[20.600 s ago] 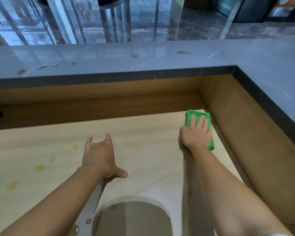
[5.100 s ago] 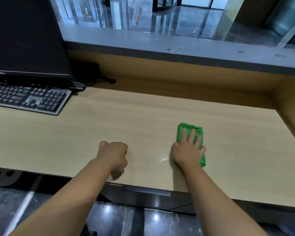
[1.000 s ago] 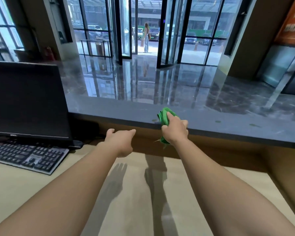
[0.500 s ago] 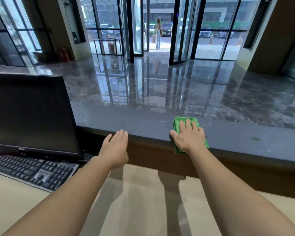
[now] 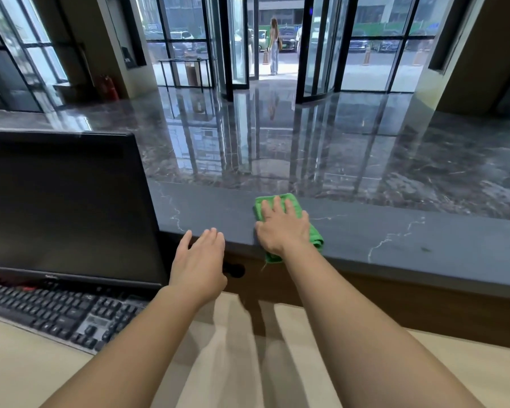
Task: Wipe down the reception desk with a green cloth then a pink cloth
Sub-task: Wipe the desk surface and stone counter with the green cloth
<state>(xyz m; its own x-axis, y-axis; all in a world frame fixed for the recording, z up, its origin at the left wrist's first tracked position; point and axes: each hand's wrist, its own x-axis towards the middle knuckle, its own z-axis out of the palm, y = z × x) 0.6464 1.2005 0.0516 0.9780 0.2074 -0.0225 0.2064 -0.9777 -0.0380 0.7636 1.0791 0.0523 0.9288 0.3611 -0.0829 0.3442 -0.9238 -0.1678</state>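
A folded green cloth point(image 5: 295, 205) lies on the raised grey marble counter point(image 5: 395, 231) of the reception desk. My right hand point(image 5: 281, 228) presses flat on the cloth, fingers spread over it, and the cloth's near end hangs slightly over the counter's inner edge. My left hand point(image 5: 199, 262) hovers open, palm down, at the counter's near edge to the left of the cloth and holds nothing. Below the counter lies the pale wooden desk top point(image 5: 27, 372). No pink cloth is in view.
A black monitor point(image 5: 62, 207) stands at the left, close to my left hand, with a black keyboard point(image 5: 56, 310) in front of it. A brown wooden panel point(image 5: 424, 307) joins counter and desk. Beyond the counter is a glossy lobby floor, glass doors and a person outside.
My right hand has slid the green cloth along the grey counter top, staying flat on it. My left hand has stayed open beside it. One second ago the cloth was bunched in my right hand.
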